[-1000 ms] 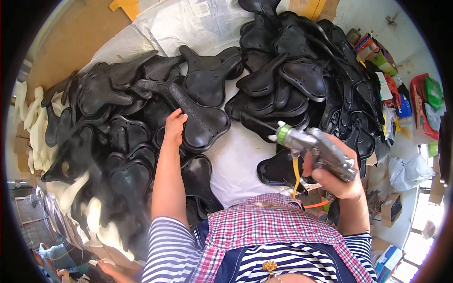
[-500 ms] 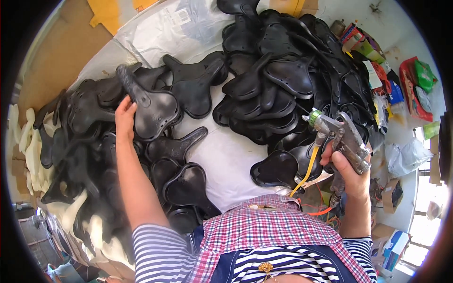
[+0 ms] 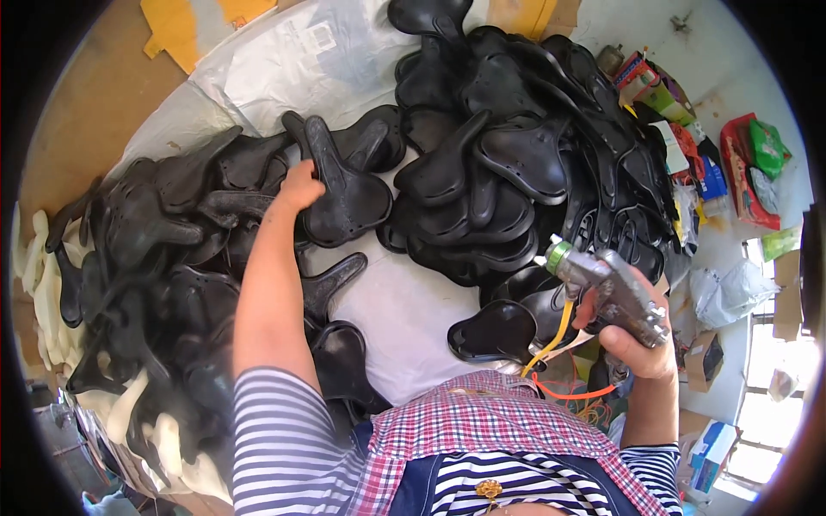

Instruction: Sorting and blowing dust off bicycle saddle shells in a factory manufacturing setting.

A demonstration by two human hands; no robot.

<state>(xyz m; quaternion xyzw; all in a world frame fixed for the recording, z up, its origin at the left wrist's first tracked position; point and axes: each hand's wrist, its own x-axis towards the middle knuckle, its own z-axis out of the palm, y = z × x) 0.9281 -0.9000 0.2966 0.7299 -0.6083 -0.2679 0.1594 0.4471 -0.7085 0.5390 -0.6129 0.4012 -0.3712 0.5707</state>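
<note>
My left hand (image 3: 301, 187) is closed at the side of a black bicycle saddle shell (image 3: 348, 209), its fingers against the narrow nose. That shell lies over other shells at the upper left of the white sheet, nose pointing away from me, its surface scuffed and dusty. At the right, my right hand (image 3: 641, 348) grips a metal spray gun (image 3: 607, 288) with a green ring near its nozzle, which points up and left. A yellow hose (image 3: 559, 335) hangs beside the gun. Part of the left fingers is hidden behind the hand.
A tall heap of glossy black saddle shells (image 3: 516, 163) stands at the far right of the white sheet (image 3: 396, 318). More dark shells (image 3: 146, 215) pile up at the left, beside cream-coloured pieces (image 3: 52, 284). An orange hose (image 3: 575, 395) loops near my waist. Bags and boxes (image 3: 714, 370) line the right.
My left hand has carried the saddle shell rightward, and it now overlaps the shells near the middle. The spray gun is still in my right hand, slightly lower. The whole view has shifted a little.
</note>
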